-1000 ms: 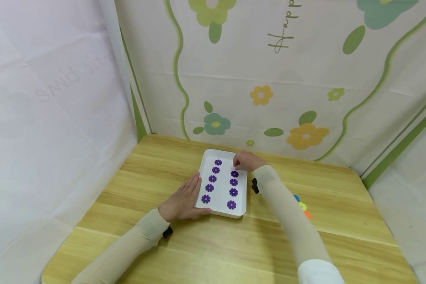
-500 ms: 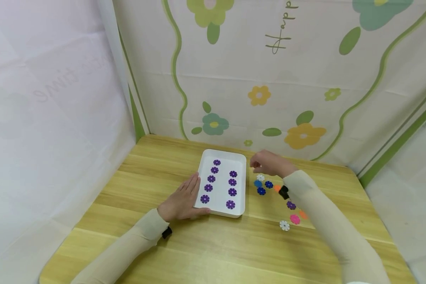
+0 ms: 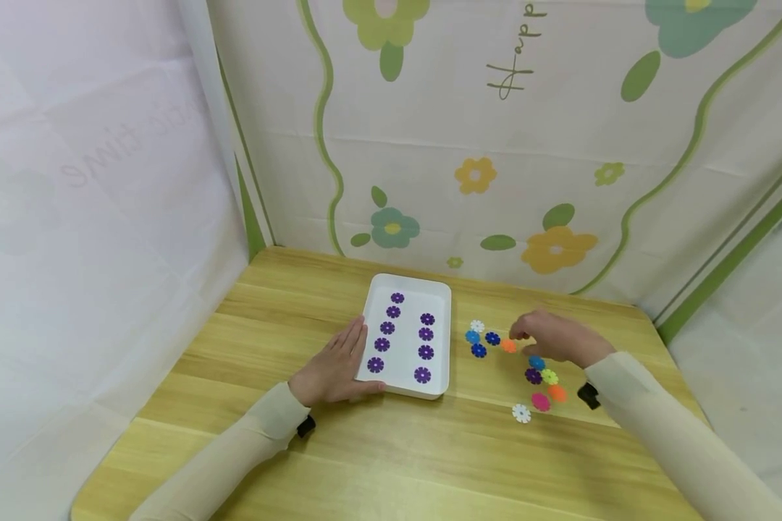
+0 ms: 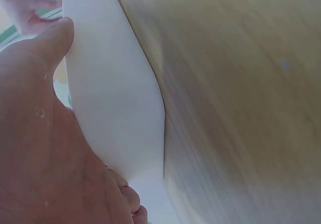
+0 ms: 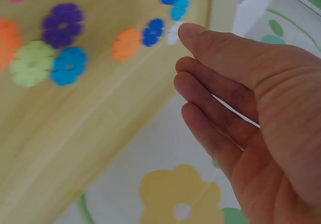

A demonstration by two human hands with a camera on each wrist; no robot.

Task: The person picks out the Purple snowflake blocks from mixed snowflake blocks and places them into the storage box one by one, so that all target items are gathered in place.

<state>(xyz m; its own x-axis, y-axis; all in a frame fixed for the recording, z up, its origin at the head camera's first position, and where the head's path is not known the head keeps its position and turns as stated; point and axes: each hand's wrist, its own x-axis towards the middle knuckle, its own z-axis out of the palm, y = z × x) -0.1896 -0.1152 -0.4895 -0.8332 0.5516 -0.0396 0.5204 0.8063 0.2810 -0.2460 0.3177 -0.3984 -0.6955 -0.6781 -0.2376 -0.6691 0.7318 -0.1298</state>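
Note:
A white tray holds two columns of purple flower-shaped discs, one being the disc in the right column. My left hand rests at the tray's near left corner, fingers straight along the left side and thumb along the front. In the left wrist view the thumb and palm lie against the white wall. My right hand is over the loose discs, with fingers loosely bent and nothing between them in the right wrist view. Near it are an orange disc, a light blue disc and a purple disc.
Right of the tray lie several more loose discs: a white one, a pink one, a yellow-green one and a dark blue one. The wooden table meets a flower-printed curtain behind.
My right hand has moved from the far end of the tray's right column, out past the tray's right side, to the loose discs. My left hand has stayed at the tray.

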